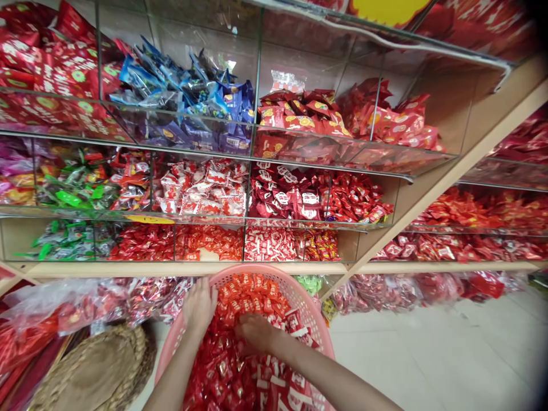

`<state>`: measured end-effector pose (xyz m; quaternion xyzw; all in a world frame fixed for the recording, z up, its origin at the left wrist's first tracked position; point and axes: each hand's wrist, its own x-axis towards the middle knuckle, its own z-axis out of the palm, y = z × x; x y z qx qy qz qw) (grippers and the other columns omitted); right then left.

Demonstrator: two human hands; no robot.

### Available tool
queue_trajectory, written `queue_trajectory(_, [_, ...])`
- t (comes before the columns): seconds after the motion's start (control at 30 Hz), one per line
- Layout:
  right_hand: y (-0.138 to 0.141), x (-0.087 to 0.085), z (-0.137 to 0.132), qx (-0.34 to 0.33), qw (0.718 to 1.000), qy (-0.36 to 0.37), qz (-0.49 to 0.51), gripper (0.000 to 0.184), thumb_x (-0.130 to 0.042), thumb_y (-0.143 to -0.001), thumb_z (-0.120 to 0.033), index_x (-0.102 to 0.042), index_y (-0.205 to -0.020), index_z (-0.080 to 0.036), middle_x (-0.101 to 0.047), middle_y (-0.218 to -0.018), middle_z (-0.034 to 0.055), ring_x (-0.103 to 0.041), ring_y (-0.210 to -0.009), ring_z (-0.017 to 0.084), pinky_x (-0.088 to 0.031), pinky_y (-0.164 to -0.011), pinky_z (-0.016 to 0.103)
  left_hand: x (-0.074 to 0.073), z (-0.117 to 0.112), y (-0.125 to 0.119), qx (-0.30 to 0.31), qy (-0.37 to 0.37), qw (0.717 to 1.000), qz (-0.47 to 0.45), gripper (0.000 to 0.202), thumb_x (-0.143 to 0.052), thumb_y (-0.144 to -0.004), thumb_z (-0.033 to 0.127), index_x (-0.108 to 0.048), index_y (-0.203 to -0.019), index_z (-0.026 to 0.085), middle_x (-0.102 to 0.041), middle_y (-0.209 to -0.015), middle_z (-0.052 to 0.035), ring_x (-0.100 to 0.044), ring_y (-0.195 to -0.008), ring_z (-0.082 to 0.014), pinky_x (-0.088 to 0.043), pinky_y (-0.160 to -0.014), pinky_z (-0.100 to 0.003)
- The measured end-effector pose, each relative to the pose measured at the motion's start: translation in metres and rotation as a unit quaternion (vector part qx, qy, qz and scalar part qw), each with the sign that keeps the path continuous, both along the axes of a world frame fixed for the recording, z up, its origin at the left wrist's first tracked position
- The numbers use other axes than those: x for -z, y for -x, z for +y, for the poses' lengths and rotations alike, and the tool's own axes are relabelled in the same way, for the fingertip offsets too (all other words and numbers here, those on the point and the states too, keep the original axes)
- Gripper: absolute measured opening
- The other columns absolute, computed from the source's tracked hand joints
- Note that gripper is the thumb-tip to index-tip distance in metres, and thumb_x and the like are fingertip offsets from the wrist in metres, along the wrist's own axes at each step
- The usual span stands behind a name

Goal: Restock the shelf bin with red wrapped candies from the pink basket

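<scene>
A pink plastic basket (308,311) sits low in front of me, heaped with small red-and-white wrapped candies (240,365). My left hand (199,305) rests at the basket's left rim, fingers together and pressed down among the candies. My right hand (257,333) lies in the middle of the pile, fingers curled into the wrappers; what they hold is hidden. Both forearms reach in from the bottom edge.
Clear-fronted shelf bins (252,165) rise ahead, filled with red, white, green and blue candy packets. A woven straw tray (98,371) lies at lower left beside plastic bags of sweets (64,311). Pale tiled floor (428,354) opens to the right.
</scene>
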<state>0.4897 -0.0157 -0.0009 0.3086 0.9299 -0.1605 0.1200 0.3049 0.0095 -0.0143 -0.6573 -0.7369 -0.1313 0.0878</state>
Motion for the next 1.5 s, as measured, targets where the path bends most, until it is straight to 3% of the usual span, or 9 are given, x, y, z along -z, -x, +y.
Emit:
queue_trajectory(0.23, [-0.015,-0.001,0.003,0.044,0.996,0.05,0.059,0.027,-0.066,-0.077,-0.034,-0.065,-0.101,-0.022,-0.065,-0.101,0.0041,-0.058,-0.098,0.02,-0.042,-0.082,0.028,-0.001,0.0,0.0,0.004,-0.001,1.0,-0.002,0.037,-0.031,-0.089,0.031,-0.053,-0.111,0.011,-0.064,-0.097,-0.0118,-0.059,-0.089,-0.0227,-0.041,-0.079,-0.033])
queue_trajectory(0.4, [-0.016,0.005,0.001,0.061,0.995,0.041,0.062,0.029,-0.068,-0.075,-0.035,-0.064,-0.099,-0.02,-0.065,-0.099,0.0061,-0.057,-0.097,0.022,-0.042,-0.08,0.029,0.001,0.0,0.0,0.002,-0.001,1.0,-0.006,0.037,-0.031,-0.089,0.032,-0.052,-0.113,0.013,-0.064,-0.1,-0.0106,-0.059,-0.09,-0.0227,-0.041,-0.079,-0.033])
queue_trajectory(0.53, [-0.019,-0.01,0.013,0.068,0.987,0.041,0.139,0.024,-0.065,-0.077,-0.035,-0.064,-0.096,-0.019,-0.065,-0.095,0.0044,-0.058,-0.09,0.019,-0.041,-0.075,0.027,0.0,0.0,0.0,0.0,0.004,1.0,-0.003,0.037,-0.031,-0.09,0.032,-0.052,-0.113,0.013,-0.064,-0.1,-0.0109,-0.059,-0.09,-0.0231,-0.041,-0.078,-0.034])
queue_trajectory(0.67, [-0.027,-0.033,0.046,0.182,0.955,-0.009,0.233,0.013,-0.056,-0.083,-0.028,-0.063,-0.082,-0.017,-0.063,-0.08,0.0021,-0.056,-0.073,0.014,-0.038,-0.065,0.023,-0.002,0.0,-0.001,-0.007,0.012,1.0,0.0,0.037,-0.031,-0.089,0.031,-0.052,-0.113,0.012,-0.063,-0.098,-0.0117,-0.059,-0.087,-0.0232,-0.042,-0.076,-0.034])
queue_trajectory(0.77, [-0.036,-0.039,0.082,0.271,0.922,-0.06,0.27,0.014,-0.047,-0.087,-0.021,-0.06,-0.081,-0.017,-0.061,-0.074,0.0011,-0.052,-0.065,0.012,-0.036,-0.061,0.022,-0.002,-0.001,-0.001,-0.008,0.012,1.0,-0.003,0.036,-0.032,-0.089,0.03,-0.053,-0.112,0.013,-0.063,-0.098,-0.0107,-0.059,-0.087,-0.0231,-0.042,-0.076,-0.034])
queue_trajectory(0.9, [-0.05,-0.035,0.128,0.341,0.903,-0.138,0.225,0.018,-0.044,-0.088,-0.017,-0.058,-0.099,-0.017,-0.061,-0.091,0.0055,-0.055,-0.08,0.014,-0.038,-0.07,0.023,0.002,0.0,0.0,-0.007,0.008,1.0,-0.006,0.035,-0.032,-0.089,0.031,-0.053,-0.112,0.014,-0.064,-0.097,-0.0094,-0.059,-0.088,-0.0232,-0.042,-0.076,-0.034])
queue_trajectory(1.07, [-0.052,-0.028,0.16,0.356,0.905,-0.16,0.17,0.029,-0.044,-0.088,-0.017,-0.054,-0.115,-0.018,-0.053,-0.114,0.012,-0.054,-0.098,0.019,-0.039,-0.079,0.026,0.004,0.001,0.0,-0.006,0.002,1.0,-0.001,0.035,-0.032,-0.089,0.031,-0.053,-0.112,0.013,-0.064,-0.098,-0.0098,-0.059,-0.088,-0.023,-0.042,-0.077,-0.034])
queue_trajectory(1.3, [-0.045,-0.019,0.17,0.358,0.908,-0.161,0.143,0.032,-0.041,-0.089,-0.02,-0.054,-0.119,-0.021,-0.051,-0.112,0.0116,-0.055,-0.097,0.02,-0.04,-0.077,0.028,0.003,0.001,0.0,-0.003,-0.001,1.0,-0.016,0.036,-0.033,-0.089,0.031,-0.054,-0.113,0.013,-0.064,-0.099,-0.011,-0.059,-0.09,-0.023,-0.042,-0.078,-0.034])
queue_trajectory(1.5, [-0.047,-0.022,0.167,0.372,0.898,-0.183,0.149,0.026,-0.045,-0.087,-0.015,-0.054,-0.112,-0.016,-0.049,-0.116,0.0144,-0.053,-0.099,0.021,-0.04,-0.077,0.028,0.006,0.001,0.001,-0.003,-0.005,1.0,-0.015,0.037,-0.033,-0.089,0.031,-0.054,-0.113,0.013,-0.064,-0.098,-0.0114,-0.059,-0.089,-0.0227,-0.042,-0.078,-0.034])
